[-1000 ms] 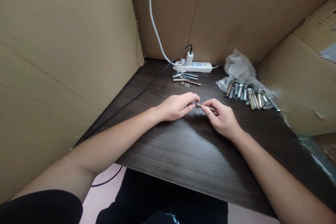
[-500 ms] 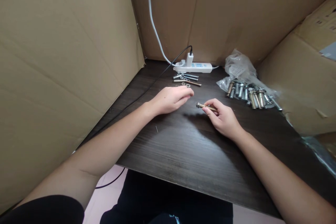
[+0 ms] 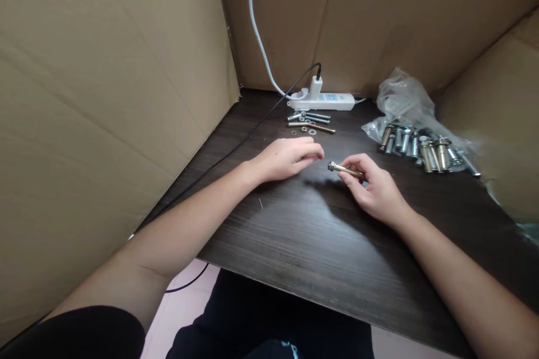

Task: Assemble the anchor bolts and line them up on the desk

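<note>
My right hand (image 3: pixel 374 185) grips a gold-coloured expansion bolt (image 3: pixel 346 169) between thumb and fingers. The bolt lies nearly level above the table, and its nut end points left toward my other hand. My left hand (image 3: pixel 290 158) hovers at or just over the tabletop, palm down, its fingers loosely bent and a little apart. Nothing shows in it, and a short gap separates it from the bolt's nut. Just beyond it lie loose washers (image 3: pixel 312 132), a nut (image 3: pixel 304 129), a brownish bolt rod (image 3: pixel 320 127) and several silver bolt parts (image 3: pixel 318 118).
Several assembled expansion bolts (image 3: pixel 433 154) spill from a clear plastic bag (image 3: pixel 406 98) at the right. A white power strip (image 3: pixel 337 102) stands at the back with a black cable (image 3: pixel 252 126) running left. A thin pin-like piece (image 3: pixel 260 203) lies nearer me. Cardboard walls (image 3: pixel 168 39) enclose the dark table (image 3: pixel 273 247).
The camera view has turned slightly, shifting the scene right. My left hand sits slightly farther from the washers, which show more fully. My right hand still grips the bolt.
</note>
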Demonstrator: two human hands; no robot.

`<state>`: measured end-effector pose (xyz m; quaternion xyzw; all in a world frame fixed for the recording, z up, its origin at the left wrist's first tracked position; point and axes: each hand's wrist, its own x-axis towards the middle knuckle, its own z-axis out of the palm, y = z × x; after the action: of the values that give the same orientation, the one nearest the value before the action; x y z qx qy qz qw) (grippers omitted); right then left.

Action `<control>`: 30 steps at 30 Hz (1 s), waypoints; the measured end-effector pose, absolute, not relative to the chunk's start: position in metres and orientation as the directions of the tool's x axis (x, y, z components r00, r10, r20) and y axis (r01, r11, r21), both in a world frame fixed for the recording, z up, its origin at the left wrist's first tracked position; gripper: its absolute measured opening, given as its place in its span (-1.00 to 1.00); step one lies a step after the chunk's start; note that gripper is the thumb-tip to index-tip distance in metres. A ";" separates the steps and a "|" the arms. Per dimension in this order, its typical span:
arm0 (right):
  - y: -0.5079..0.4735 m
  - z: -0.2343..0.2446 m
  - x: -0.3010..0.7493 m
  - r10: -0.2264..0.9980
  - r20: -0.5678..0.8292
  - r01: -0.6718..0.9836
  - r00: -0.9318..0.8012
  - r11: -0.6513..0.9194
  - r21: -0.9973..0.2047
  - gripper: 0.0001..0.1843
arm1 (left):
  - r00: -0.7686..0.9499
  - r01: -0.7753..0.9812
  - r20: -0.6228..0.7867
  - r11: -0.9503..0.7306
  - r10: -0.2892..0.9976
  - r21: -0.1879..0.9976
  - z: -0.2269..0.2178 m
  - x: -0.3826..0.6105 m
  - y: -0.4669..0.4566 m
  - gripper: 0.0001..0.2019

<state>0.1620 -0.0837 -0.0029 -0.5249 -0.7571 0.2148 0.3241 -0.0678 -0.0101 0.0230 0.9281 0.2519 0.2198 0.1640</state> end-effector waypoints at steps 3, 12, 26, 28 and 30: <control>-0.083 -0.006 0.164 0.939 0.263 0.645 -0.222 0.343 -0.683 -0.82 | 0.692 0.475 0.326 -0.746 0.644 0.466 0.016 -0.077 0.005 -0.84; -0.081 -0.008 0.162 0.943 0.224 0.637 -0.244 0.330 -0.696 -0.83 | 0.766 0.399 0.312 -0.796 0.563 0.455 0.021 -0.064 -0.016 -0.83; -0.087 0.003 0.155 0.936 0.231 0.656 -0.267 0.352 -0.668 -0.84 | 0.794 0.395 0.269 -0.800 0.544 0.451 0.024 -0.053 -0.030 -0.81; -0.087 0.005 0.154 0.927 0.263 0.658 -0.266 0.374 -0.654 -0.80 | 0.798 0.401 0.263 -0.804 0.542 0.439 0.024 -0.052 -0.031 -0.81; -0.087 0.006 0.153 0.913 0.299 0.649 -0.276 0.407 -0.643 -0.77 | 0.799 0.413 0.251 -0.802 0.547 0.432 0.024 -0.051 -0.032 -0.82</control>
<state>0.1533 -0.0871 0.0061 -0.5054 -0.7727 0.2030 0.3261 -0.0509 -0.0320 0.0240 0.9309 0.2576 0.1852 0.1811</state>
